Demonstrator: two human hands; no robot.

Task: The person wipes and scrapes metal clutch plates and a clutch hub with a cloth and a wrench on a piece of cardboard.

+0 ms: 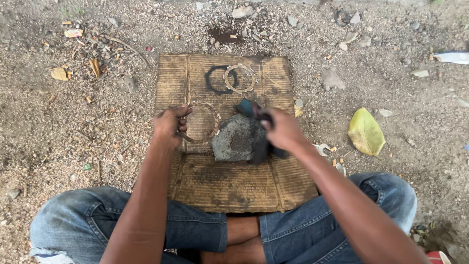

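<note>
A toothed ring (200, 123) is gripped upright by the left hand (168, 124) over the cardboard (234, 186); a dark rag (261, 139) is clutched in the right hand (283, 129). Wiping appears underway; rag-to-ring contact is needed next.

Cardboard sheet (234, 186) on ground. On it: metal ring (240, 78) at far edge, flat slab (237, 139) mid, second ring (201, 123) left of slab in left hand (168, 124), rag (261, 146) in right hand (283, 129). Leaf (365, 132) off cardboard, right.
</note>
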